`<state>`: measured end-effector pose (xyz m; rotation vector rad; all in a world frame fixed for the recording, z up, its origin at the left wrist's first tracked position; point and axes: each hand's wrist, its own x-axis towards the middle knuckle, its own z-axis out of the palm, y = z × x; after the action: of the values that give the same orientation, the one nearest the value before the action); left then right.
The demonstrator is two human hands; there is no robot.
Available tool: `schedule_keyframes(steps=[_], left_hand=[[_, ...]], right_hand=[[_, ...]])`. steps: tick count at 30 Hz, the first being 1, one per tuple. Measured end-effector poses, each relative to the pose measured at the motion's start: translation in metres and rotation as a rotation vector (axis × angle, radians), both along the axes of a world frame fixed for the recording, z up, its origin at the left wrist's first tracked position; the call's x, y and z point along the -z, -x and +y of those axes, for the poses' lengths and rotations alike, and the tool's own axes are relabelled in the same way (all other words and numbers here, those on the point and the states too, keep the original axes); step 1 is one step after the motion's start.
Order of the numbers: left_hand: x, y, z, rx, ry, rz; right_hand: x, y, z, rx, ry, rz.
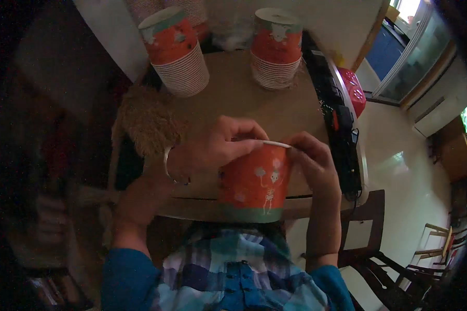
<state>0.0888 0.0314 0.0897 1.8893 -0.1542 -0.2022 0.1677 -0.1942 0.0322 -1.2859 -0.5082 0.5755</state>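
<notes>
An orange paper bucket (251, 179) with a printed skeleton and a green base band is in front of me, at the table's near edge, its white rim toward my fingers. My left hand (220, 147), with a bracelet at the wrist, is closed on the left part of the rim, thumb and forefinger along it. At the rim's right end, my right hand (312, 156) pinches the edge between thumb and fingers. Whether something thin is also between my fingers cannot be made out. The bucket's inside and far side are hidden.
Two upside-down stacks of matching buckets, a left stack (176, 57) and a right stack (277, 49), stand at the table's (228, 83) far side. A bundle of tan strands (148, 122) lies left. Dark clutter (342, 124) lines the right edge. A dark chair (368, 238) stands at right.
</notes>
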Motion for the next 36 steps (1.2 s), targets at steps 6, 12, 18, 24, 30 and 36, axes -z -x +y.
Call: schedule_keyframes(steps=[6,12,18,24,30,36], left_hand=[[-0.007,0.001,0.006,0.027,0.078,0.073],[-0.004,0.0,0.007,0.022,0.092,0.056],[0.001,-0.001,0.011,0.019,0.022,0.036],[-0.003,0.006,0.019,-0.009,0.111,0.092],[-0.011,0.013,0.02,0.036,0.23,0.126],[-0.014,0.014,0.007,0.111,0.341,0.116]], right_hand=[[0.031,-0.021,-0.015,-0.109,-0.171,-0.079],[0.027,-0.017,-0.014,-0.115,-0.222,-0.026],[0.03,-0.017,-0.012,-0.137,-0.231,0.071],[0.044,-0.025,-0.018,-0.165,-0.453,0.077],[0.055,-0.027,-0.012,-0.206,-0.583,0.162],[0.068,-0.031,-0.002,-0.179,-0.648,0.201]])
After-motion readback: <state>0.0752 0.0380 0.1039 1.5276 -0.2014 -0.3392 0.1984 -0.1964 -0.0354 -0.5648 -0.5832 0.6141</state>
